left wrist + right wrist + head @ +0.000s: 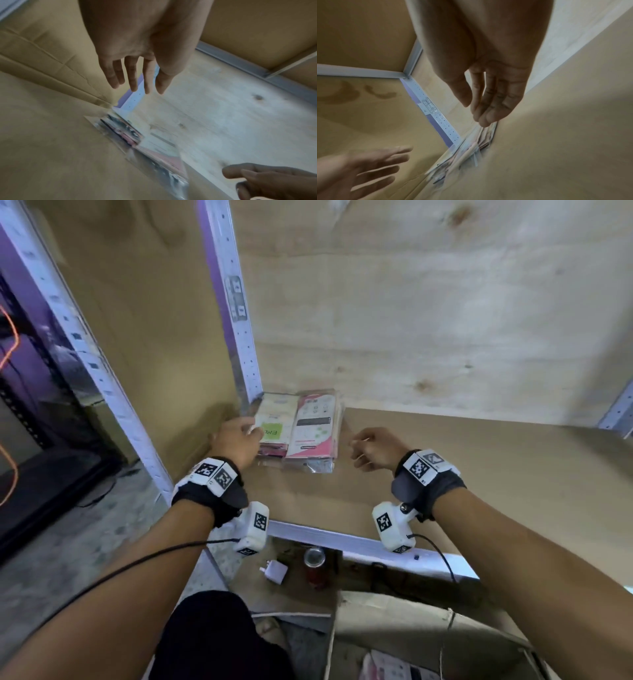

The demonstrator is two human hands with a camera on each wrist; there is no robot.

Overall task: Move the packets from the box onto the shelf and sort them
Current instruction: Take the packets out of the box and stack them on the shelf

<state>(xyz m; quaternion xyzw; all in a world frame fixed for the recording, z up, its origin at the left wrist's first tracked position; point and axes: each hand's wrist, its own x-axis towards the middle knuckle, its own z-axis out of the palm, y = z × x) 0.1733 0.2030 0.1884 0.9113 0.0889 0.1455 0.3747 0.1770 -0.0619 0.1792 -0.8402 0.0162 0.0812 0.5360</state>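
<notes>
Two stacks of packets (298, 433) lay side by side on the brown shelf (445, 474), tucked into the back left corner, close to the white post with holes (239, 337). Pale packet with a green patch on top of the left stack, pink and white one on top of the right stack. Clear wrappers stuck out at the front edge.

Left hand (236, 441) was just beside the left stack, at its left edge, fingers (132, 75) out straight and a little apart, holding nothing. Could not tell if the fingertips touched the packets.

Right hand (375, 448) hung over the shelf to the right of the stacks, a little apart from them, fingers (489, 102) loose and mostly straight, holding nothing.

Lower down, near the right, sat the cardboard box (428, 628) with more pink and white packets (394, 667) inside it.

Under the shelf stood a red can (315, 568) with a shiny top, and beside it lay a white plug (274, 571). Light wood board (445, 302) at the back of the shelf
</notes>
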